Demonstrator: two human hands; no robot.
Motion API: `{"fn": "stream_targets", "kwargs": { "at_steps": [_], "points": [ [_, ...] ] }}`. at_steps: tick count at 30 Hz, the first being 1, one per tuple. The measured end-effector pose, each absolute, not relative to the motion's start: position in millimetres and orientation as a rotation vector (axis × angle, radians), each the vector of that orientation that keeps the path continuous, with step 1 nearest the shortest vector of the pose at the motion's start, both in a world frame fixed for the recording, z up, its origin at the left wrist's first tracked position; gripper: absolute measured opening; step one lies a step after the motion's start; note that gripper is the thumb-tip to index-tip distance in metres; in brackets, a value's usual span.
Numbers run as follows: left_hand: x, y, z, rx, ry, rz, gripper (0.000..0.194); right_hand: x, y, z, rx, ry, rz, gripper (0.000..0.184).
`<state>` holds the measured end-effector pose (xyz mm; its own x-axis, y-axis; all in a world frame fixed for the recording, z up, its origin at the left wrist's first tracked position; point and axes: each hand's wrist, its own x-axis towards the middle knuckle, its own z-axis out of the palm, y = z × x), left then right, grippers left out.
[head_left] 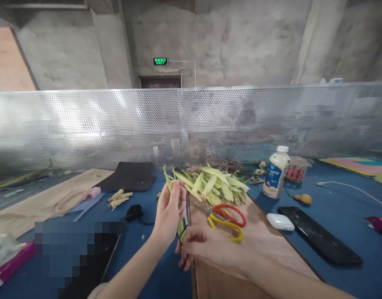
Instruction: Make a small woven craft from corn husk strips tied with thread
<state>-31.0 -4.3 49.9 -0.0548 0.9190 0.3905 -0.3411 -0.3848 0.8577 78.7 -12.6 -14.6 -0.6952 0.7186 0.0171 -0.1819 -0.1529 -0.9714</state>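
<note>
Near the middle, the left hand [171,207] closes its fingers around a green leaf strip [167,177]. Just right, the right hand [203,245] pinches a thin black cord [182,234]. Farther right are a leaf pile [217,185], far, and scissors [229,214], nearer, on a brown board [265,245].

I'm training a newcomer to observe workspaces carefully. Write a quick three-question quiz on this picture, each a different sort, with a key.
1. Fill in: The scissors have one yellow handle loop and one ____ loop.
2. Which hand is nearer the scissors?
3. Multiple choice: What colour is the cap on the bottle?
A) black
B) white
C) green

Key:
1. Red.
2. The right hand; the left hand is farther off, up by the leaves.
3. B.
</note>
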Motion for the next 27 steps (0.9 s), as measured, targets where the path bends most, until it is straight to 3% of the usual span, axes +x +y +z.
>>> {"fn": "stream_targets", "kwargs": {
  "at_steps": [6,14,27],
  "points": [
    [-33,4,55,1.209,0.713,1.630,0.028,76,-15,-15,-0.617,-1.450,1.930,0.026],
    [-31,23,52,0.972,0.671,1.341,0.047,75,-21,-17,-0.627,-1.339,1.996,0.022],
    [-26,33,57,1.005,0.757,1.282,0.033,79,-24,-16,-0.502,-1.152,2.048,0.015]
  ]
}}
